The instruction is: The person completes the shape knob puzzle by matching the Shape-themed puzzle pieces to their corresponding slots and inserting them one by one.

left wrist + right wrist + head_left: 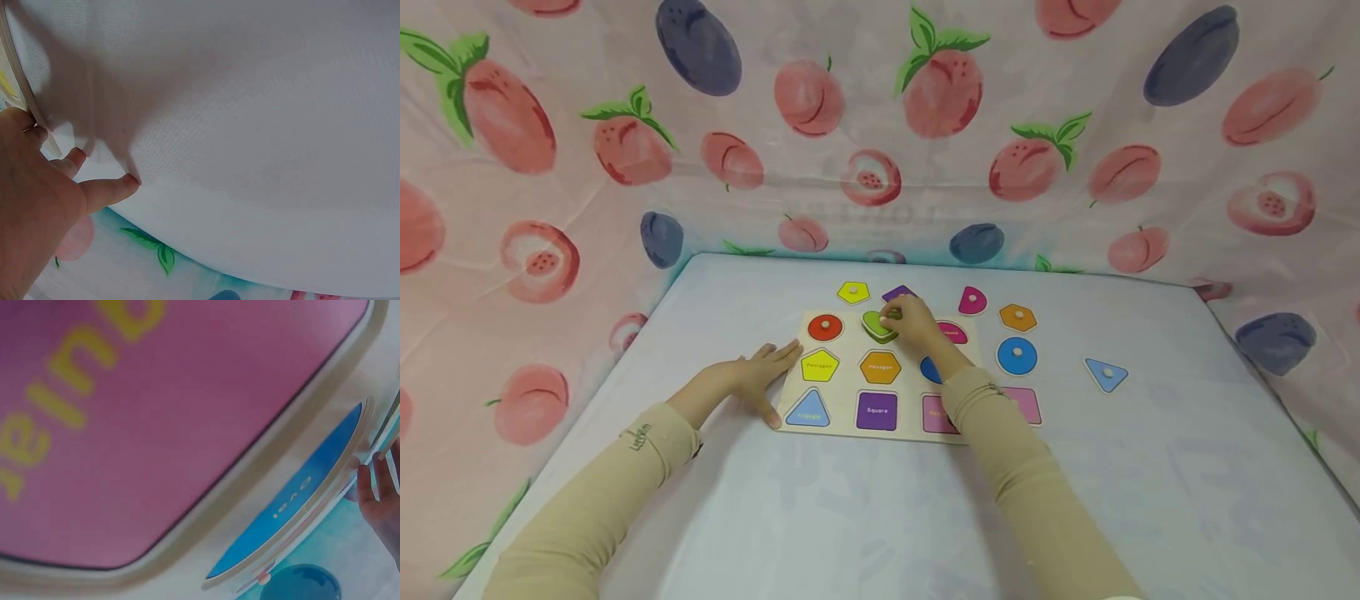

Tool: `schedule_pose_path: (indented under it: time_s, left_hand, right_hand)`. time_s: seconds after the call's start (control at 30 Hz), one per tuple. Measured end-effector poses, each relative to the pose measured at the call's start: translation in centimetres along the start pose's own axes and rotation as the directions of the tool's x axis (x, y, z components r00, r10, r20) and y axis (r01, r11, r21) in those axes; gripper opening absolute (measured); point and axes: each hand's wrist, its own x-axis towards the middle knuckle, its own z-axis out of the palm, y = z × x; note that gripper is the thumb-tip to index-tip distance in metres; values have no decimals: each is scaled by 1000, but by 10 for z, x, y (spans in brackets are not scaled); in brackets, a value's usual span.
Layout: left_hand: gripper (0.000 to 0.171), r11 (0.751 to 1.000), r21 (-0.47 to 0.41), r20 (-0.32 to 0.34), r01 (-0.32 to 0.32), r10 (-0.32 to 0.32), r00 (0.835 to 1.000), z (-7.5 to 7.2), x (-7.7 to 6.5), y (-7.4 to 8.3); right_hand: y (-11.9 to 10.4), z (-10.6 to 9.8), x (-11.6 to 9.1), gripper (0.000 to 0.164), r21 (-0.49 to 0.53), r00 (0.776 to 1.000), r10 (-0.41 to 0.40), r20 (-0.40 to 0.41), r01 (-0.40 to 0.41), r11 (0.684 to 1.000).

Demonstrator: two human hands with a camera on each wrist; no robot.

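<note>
A wooden shape-puzzle board (842, 392) lies flat on the table. My left hand (752, 377) rests at its left edge, fingers spread, some touching the board; the left wrist view shows this hand (44, 200) from the side. Over the top row, my right hand (916, 323) pinches a green puzzle piece (872, 323) near its top. That piece sits slightly tilted at its green place; its exact outline is partly hidden by the fingers. In the right wrist view the hand (382, 500) shows at the right edge. A red round piece (825, 327) with a knob sits in the top-left recess.
Behind the board lie a yellow pentagon (853, 292), a purple piece (897, 292) and a magenta half-round (972, 301). To its right are an orange hexagon (1018, 317), a blue round piece (1017, 356), a pink piece (1028, 406) and a light-blue triangle (1107, 374).
</note>
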Motion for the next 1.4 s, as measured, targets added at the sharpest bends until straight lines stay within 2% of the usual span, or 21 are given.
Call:
schedule_pose_path:
  time_s: [0.4,1.0,1.4]
  left_hand:
    - [125,1000,2,9,-2,2,1000,-2,-2,5]
    - [127,1000,1,9,4,-4,1000,-1,-1,1]
    - [125,1000,5,17,-10,10,1000,0,-2,3]
  right_hand:
    - [1,5,-3,15,-19,1000,20,-2,-20,1000]
    - [0,3,-1,16,-24,999,30,27,-29,999]
    - [-5,1,0,15,-97,998,37,51,-32,995]
